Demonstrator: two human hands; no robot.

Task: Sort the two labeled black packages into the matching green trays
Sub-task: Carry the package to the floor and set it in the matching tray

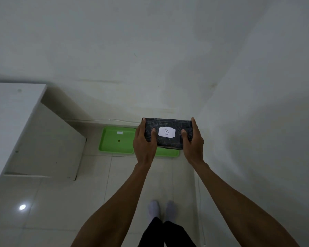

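Observation:
A black package (pixel 168 125) with a white label marked "B" is held flat in the air by both hands. My left hand (pixel 144 144) grips its left end and my right hand (pixel 193 142) grips its right end. On the floor by the wall lie two green trays side by side. The left tray (pixel 112 145) is empty and carries a small white label. The right tray (pixel 168 153) is mostly hidden under the package, with only its near rim showing. Only one black package is in view.
A white table (pixel 12 113) stands at the left, its side panel close to the left tray. White walls meet in a corner behind the trays. My feet in white socks (pixel 161 209) stand on the tiled floor.

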